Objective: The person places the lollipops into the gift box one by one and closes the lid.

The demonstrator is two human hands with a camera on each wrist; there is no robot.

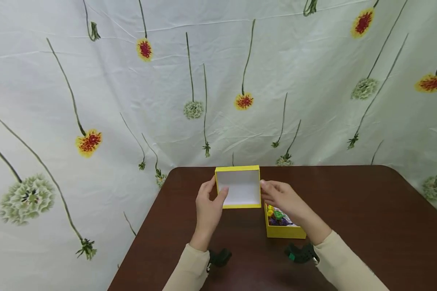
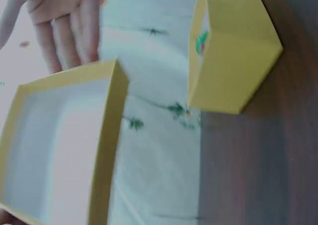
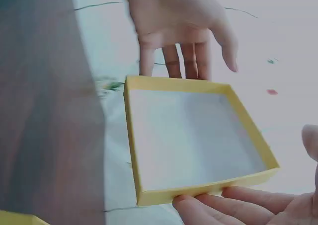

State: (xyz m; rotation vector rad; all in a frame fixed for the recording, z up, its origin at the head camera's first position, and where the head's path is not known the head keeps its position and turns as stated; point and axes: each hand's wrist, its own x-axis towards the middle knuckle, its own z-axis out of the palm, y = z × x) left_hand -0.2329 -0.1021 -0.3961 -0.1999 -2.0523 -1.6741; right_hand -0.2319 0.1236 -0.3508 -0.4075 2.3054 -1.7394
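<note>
A yellow box lid (image 1: 238,188) is held up on edge in the head view, its white inside towards me. On its left side are the straight fingers of my left hand (image 1: 208,210); the thumb stands away from them. From the right, the fingertips of my right hand (image 1: 287,198) touch the opposite side. In the right wrist view the right fingers (image 3: 248,205) press the lid's near rim, thumb apart, while the left fingers (image 3: 171,61) pass behind its far rim. Below the right hand stands a yellow box (image 1: 285,232) holding wrapped candies (image 1: 276,216).
The dark brown table (image 1: 353,214) reaches well to the right of the box. Behind it hangs a white cloth (image 1: 222,81) printed with flowers. Dark straps with devices (image 1: 300,253) sit at both wrists.
</note>
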